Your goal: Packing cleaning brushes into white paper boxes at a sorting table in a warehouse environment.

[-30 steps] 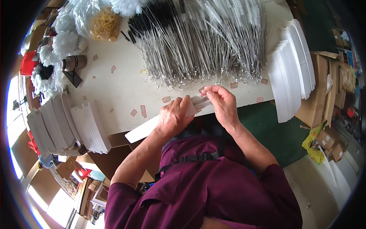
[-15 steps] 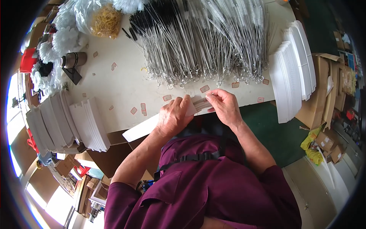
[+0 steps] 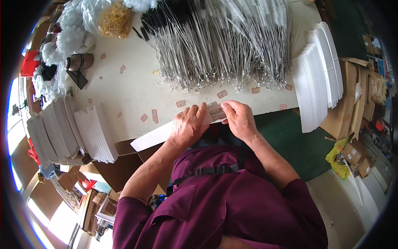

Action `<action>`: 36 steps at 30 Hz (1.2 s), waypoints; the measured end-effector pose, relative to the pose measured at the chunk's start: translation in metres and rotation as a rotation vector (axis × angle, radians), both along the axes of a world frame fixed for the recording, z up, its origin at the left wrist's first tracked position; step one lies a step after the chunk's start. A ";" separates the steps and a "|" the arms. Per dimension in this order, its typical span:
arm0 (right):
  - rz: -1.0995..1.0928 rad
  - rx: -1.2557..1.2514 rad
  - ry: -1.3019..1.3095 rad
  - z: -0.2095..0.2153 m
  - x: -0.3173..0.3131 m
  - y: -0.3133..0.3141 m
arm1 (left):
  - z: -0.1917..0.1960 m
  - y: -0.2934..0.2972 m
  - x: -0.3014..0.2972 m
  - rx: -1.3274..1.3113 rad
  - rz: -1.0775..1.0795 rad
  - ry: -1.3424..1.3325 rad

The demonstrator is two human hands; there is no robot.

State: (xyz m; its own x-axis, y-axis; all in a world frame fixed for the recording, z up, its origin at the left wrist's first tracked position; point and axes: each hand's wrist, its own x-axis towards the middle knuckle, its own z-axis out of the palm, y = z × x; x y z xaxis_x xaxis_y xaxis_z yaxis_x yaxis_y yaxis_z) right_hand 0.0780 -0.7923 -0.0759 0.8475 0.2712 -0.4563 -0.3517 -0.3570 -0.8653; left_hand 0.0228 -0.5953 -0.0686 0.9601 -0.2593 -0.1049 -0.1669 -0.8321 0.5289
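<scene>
A long, narrow white carton (image 3: 152, 136) slants across the table's front edge. My left hand (image 3: 188, 125) is closed around it near its upper right end. At that end a small bunch of thin wire brush handles (image 3: 215, 112) shows in the opening; the rest of the bunch is hidden. My right hand (image 3: 239, 121) pinches the outer end of this bunch between thumb and fingers, close against the carton. Beyond my hands lies a wide heap of wire-handled brushes (image 3: 219, 54), ring ends toward me, with black and clear bristles at the far side.
White cartons stand stacked at the left (image 3: 96, 132) and more cartons at the right (image 3: 309, 89). A bag of yellow rubber bands (image 3: 116, 20), a metal flask (image 3: 79, 62) and plastic bags fill the far left. Small red-edged stickers dot the table (image 3: 124, 91).
My right hand has moved left, closer to my left hand, and less of the wire bunch shows outside the carton. The left hand keeps its hold.
</scene>
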 end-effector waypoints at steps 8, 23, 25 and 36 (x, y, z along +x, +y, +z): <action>0.124 -0.085 0.046 0.003 -0.003 -0.012 | -0.002 -0.002 -0.010 0.002 0.033 0.063; -0.096 0.337 0.380 -0.003 -0.012 -0.002 | -0.004 -0.007 -0.015 -0.096 0.014 0.006; -0.023 0.088 0.050 -0.006 -0.018 -0.001 | -0.004 -0.007 -0.015 -0.105 0.012 0.003; 0.339 -0.044 -0.436 -0.008 -0.030 0.005 | -0.005 -0.013 -0.012 -0.117 0.120 0.099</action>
State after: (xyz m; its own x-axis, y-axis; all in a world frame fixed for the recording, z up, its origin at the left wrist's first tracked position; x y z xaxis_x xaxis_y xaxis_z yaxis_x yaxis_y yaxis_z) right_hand 0.0481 -0.7875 -0.0841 0.8292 0.5501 -0.0996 0.1769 -0.4271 -0.8867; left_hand 0.0105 -0.6087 -0.0736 0.9713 -0.1596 -0.1762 -0.0126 -0.7747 0.6321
